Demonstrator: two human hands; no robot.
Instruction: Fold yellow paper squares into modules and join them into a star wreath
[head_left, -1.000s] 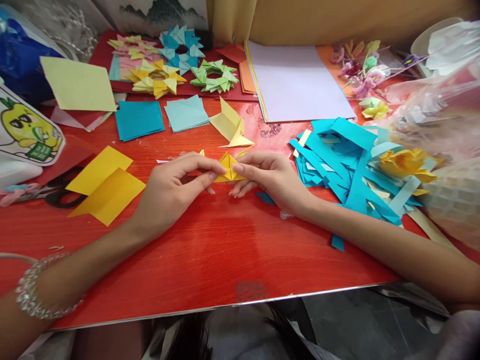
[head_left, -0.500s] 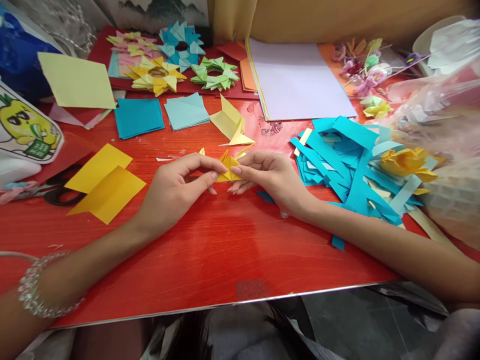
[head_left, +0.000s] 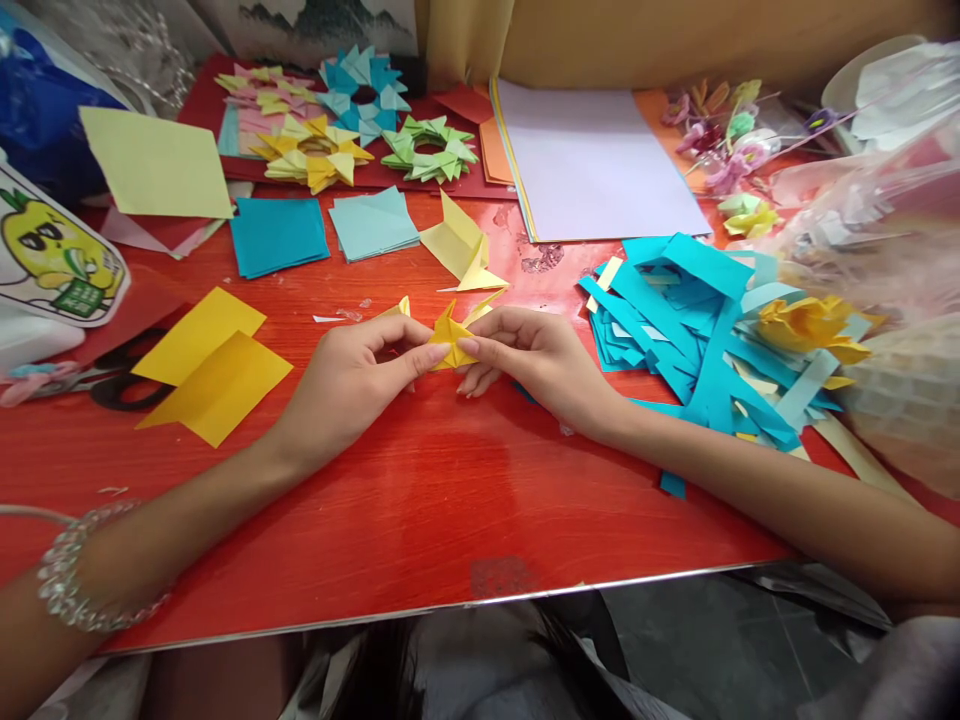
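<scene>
Between my two hands is a small folded yellow origami paper (head_left: 451, 335), pointed at the top and held just above the red table. My left hand (head_left: 367, 365) pinches its left side with thumb and forefinger. On the right side, my right hand (head_left: 529, 360) grips it the same way, its other fingers curled behind. Part of the paper is hidden by my fingertips. Just beyond lies a pale yellow folded paper (head_left: 461, 245). Left of my left hand rest creased yellow paper sheets (head_left: 217, 385), over black-handled scissors (head_left: 124, 388).
Blue paper strips (head_left: 690, 330) heap up at the right. Blue squares (head_left: 277, 235) and light-blue squares (head_left: 373, 222) lie further back, near a green origami ring (head_left: 457, 155) and a yellow origami ring (head_left: 311, 178). A lilac paper stack (head_left: 600, 165) lies at the back; the table edge (head_left: 420, 612) is in front.
The yellow paper's shape between my fingers has altered: it looks narrower and more pointed, with my thumbs closer together. My hands stay in nearly the same place.
</scene>
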